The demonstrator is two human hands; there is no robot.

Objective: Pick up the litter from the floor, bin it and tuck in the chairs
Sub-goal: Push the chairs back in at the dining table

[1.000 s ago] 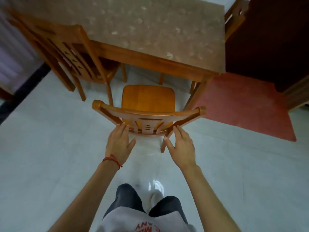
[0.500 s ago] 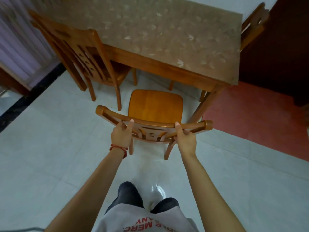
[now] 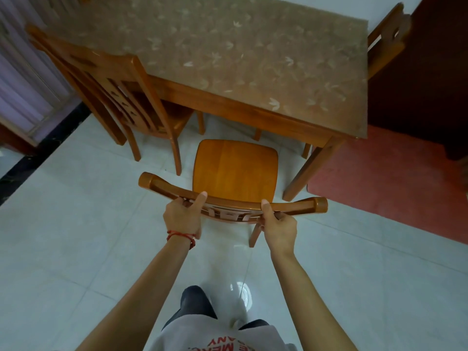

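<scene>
In the head view, an orange-brown wooden chair with a curved top rail (image 3: 235,168) is seen from above and behind, standing on the pale glossy tiled floor (image 3: 76,236) in front of the near edge of the table. Its curved top rail is gripped by both hands. The left hand (image 3: 182,216) is closed on the rail left of centre, with the thumb laid over the top and the fingers wrapped underneath; a red string bracelet (image 3: 181,235) is worn on that wrist. The right hand (image 3: 278,225) is closed on the rail right of centre in the same way, thumb on top. The chair's seat is pointed toward the rectangular wooden table with a brown leaf-patterned cover (image 3: 228,54); only the seat's far edge lies close to the table's near edge, and most of the seat is left out on the floor. The seat is placed just left of the table's near right leg.

A second wooden chair with a slatted back (image 3: 119,97) is set at the table's near left corner, its seat partly under the table edge. The back of a third wooden chair (image 3: 387,44) is seen past the table's right edge. A red mat (image 3: 392,178) is laid on the floor beyond the table's right corner. No litter can be made out on the visible floor. The wearer's dark trousers and white printed shirt are seen at the bottom edge.
</scene>
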